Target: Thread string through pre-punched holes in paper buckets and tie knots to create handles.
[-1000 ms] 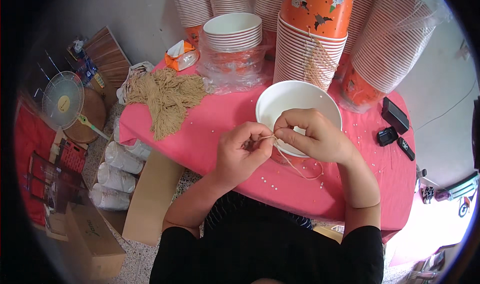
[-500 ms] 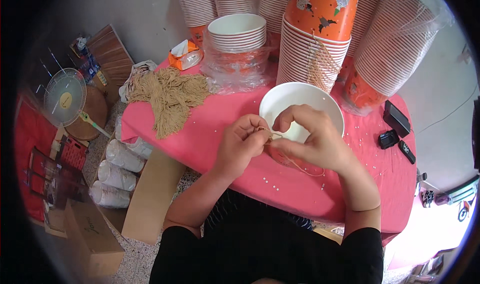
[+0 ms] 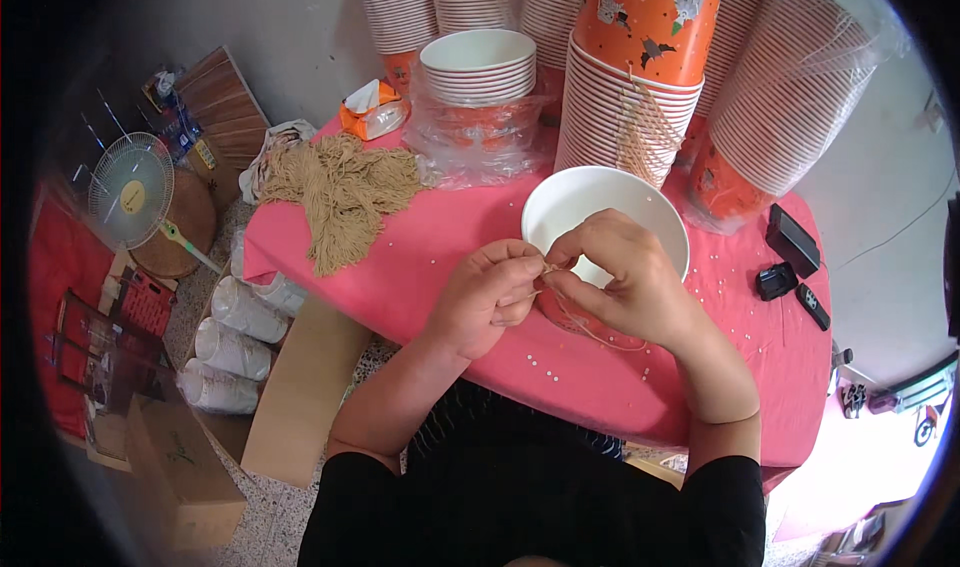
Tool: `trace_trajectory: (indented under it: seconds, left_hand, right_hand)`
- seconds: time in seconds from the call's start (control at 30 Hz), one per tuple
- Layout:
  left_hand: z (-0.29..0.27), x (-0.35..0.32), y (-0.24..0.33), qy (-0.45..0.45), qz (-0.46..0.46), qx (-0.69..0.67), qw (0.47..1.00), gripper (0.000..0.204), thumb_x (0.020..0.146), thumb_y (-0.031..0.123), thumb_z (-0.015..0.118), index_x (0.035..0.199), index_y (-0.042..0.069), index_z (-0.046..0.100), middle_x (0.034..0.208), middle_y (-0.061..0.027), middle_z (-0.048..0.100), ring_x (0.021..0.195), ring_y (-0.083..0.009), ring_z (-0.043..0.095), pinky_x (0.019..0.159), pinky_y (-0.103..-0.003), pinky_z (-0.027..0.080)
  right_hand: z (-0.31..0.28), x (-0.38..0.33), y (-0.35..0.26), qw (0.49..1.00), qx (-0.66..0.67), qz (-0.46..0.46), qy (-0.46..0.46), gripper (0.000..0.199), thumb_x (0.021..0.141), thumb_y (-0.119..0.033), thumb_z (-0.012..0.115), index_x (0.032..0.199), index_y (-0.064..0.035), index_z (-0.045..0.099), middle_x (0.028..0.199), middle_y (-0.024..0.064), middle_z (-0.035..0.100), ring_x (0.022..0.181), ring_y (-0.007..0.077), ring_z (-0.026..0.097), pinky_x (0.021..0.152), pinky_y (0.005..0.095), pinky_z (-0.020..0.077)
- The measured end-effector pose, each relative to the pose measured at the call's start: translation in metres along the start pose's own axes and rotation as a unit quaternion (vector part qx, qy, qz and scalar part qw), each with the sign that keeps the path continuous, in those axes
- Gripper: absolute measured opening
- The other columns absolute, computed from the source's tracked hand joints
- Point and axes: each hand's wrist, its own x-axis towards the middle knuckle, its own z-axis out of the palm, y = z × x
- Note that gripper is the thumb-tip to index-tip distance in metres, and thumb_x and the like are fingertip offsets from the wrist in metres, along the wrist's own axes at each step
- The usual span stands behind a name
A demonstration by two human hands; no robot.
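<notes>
Left hand (image 3: pixel 487 299) & right hand (image 3: pixel 622 282) meet at the near rim of a white bowl (image 3: pixel 600 207), fingertips pinched together on a thin tan string (image 3: pixel 590 325); both hands grasping it, thumbs & forefingers closed tight where they touch. String loops down from the pinch onto the pink tablecloth (image 3: pixel 400 267) just below the right hand, lying slack in a curve. Bowl sits on the cloth right behind the hands, partly hidden by the right one; its outside looks orange low down. Small white dots lie scattered on the cloth near the hands & to the right. Further back: pile of tan yarn (image 3: pixel 345 192) at the table's left corner, orange tissue pack (image 3: pixel 372 109) behind it, stack of white bowls (image 3: pixel 478 62) in clear plastic wrap, tall stacks of orange paper cups (image 3: pixel 625 107) w/ a few strings hanging over the front one. Right side of table: black box (image 3: pixel 792 239) & 2 small black items beside it. Off the table, left: floor fan (image 3: pixel 130 189), cardboard (image 3: pixel 295 387), sleeves of white cups (image 3: pixel 240 312) on the floor
</notes>
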Motion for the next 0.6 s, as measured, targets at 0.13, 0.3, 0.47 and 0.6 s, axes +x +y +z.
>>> trace_trajectory:
  seconds: [0.13,0.3,0.47,0.6]
  left_hand:
    - [0.0,-0.002,-0.004,0.005,0.039,0.031,0.999,0.008,0.093,0.01,0.059,0.098,0.005,0.063,0.065,0.0077,0.048,0.048,-0.0002,0.032,0.042,-0.017,0.025]
    - [0.007,-0.007,-0.001,0.048,0.114,0.17,0.978,0.012,0.092,0.005,0.06,0.102,0.002,0.064,0.068,0.0071,0.052,0.054,0.001,0.037,0.047,-0.017,0.027]
    - [0.007,-0.006,-0.002,0.053,0.271,0.368,0.888,0.01,0.087,-0.001,0.065,0.097,0.001,0.067,0.069,0.0069,0.055,0.058,0.0022,0.04,0.05,-0.017,0.031]
    - [0.017,-0.01,0.0,0.094,0.326,0.477,0.811,0.009,0.083,-0.002,0.069,0.091,0.001,0.068,0.067,0.0059,0.056,0.056,0.0013,0.044,0.047,-0.021,0.033]
  right_hand:
    - [-0.001,0.0,0.0,1.0,0.001,0.003,0.005,0.014,0.075,-0.002,0.072,0.085,-0.0035,0.063,0.071,0.0085,0.064,0.068,0.0282,0.064,0.071,0.0389,0.0484]
    - [-0.002,0.0,0.003,1.0,-0.009,-0.005,0.016,0.011,0.076,-0.003,0.071,0.083,-0.0035,0.063,0.069,0.0094,0.063,0.067,0.0285,0.063,0.07,0.0386,0.0483]
    - [-0.003,0.0,0.002,1.0,-0.011,0.009,0.0,0.009,0.076,-0.003,0.07,0.081,-0.004,0.062,0.068,0.0096,0.063,0.065,0.0288,0.062,0.069,0.0397,0.0483]
    - [-0.003,0.0,0.002,1.0,-0.027,0.007,0.001,0.01,0.076,-0.004,0.07,0.08,-0.0042,0.062,0.067,0.0098,0.062,0.065,0.0291,0.062,0.068,0.0396,0.0485]
